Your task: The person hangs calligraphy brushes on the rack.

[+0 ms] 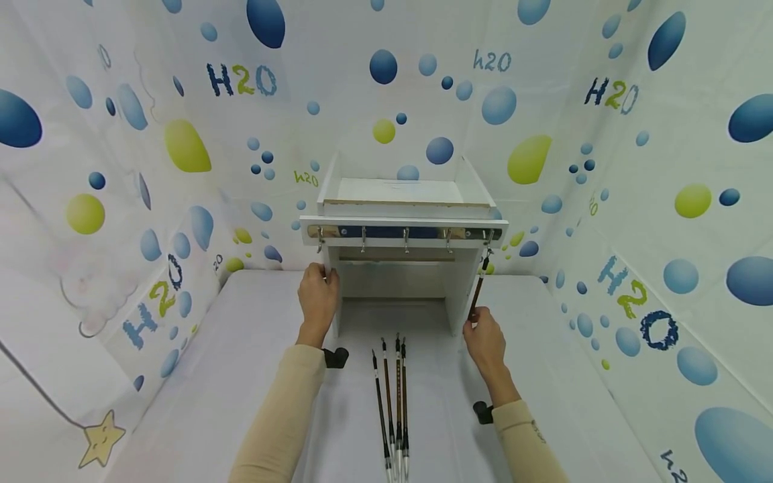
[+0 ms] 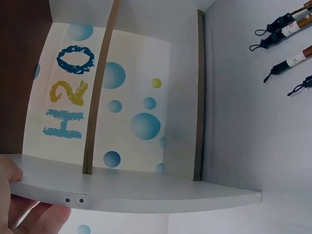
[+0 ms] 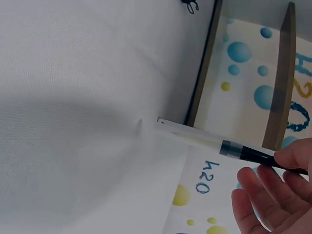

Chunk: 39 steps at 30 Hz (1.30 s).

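Observation:
A white shelf [image 1: 392, 285] with a hook rail [image 1: 386, 232] across its front stands ahead. My left hand [image 1: 318, 295] grips its left side panel [image 2: 161, 197], thumb on the inner face and fingers on the outer, as the left wrist view shows. Between the thumb and fingers of my right hand [image 1: 486, 339] is a calligraphy brush [image 1: 477, 293], bristles down, beside the right side panel. Its top loop is at the rightmost hook [image 1: 489, 236]; whether the loop is over the hook I cannot tell. In the right wrist view the brush's pale bristles [image 3: 202, 140] point away from the hand.
Several more calligraphy brushes [image 1: 397, 396] lie side by side on the white tabletop [image 1: 199, 402], loops toward the shelf. An open-topped tray section [image 1: 398, 191] forms the shelf's upper part. Sheeting printed with bubbles [image 1: 383, 67] surrounds the table at the back and sides.

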Each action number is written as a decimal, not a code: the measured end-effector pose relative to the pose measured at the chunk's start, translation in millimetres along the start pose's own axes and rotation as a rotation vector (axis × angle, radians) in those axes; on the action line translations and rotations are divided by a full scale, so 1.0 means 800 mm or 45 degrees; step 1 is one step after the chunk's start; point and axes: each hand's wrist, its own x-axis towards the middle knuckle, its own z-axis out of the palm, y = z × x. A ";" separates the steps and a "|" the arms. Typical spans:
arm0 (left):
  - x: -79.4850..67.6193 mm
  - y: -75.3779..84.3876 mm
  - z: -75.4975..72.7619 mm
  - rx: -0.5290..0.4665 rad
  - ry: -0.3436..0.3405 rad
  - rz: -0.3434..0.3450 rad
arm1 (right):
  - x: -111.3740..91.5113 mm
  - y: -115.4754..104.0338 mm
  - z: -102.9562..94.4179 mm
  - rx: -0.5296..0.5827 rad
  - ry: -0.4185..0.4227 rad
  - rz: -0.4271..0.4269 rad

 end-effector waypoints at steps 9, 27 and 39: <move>0.001 0.000 -0.001 -0.007 0.005 0.013 | -0.009 -0.013 -0.007 0.093 0.031 0.027; 0.003 0.000 0.000 -0.010 0.005 0.002 | -0.091 -0.046 -0.001 0.160 -0.411 0.048; 0.003 0.001 0.000 -0.007 -0.006 -0.012 | -0.133 -0.059 0.030 0.260 -0.602 0.058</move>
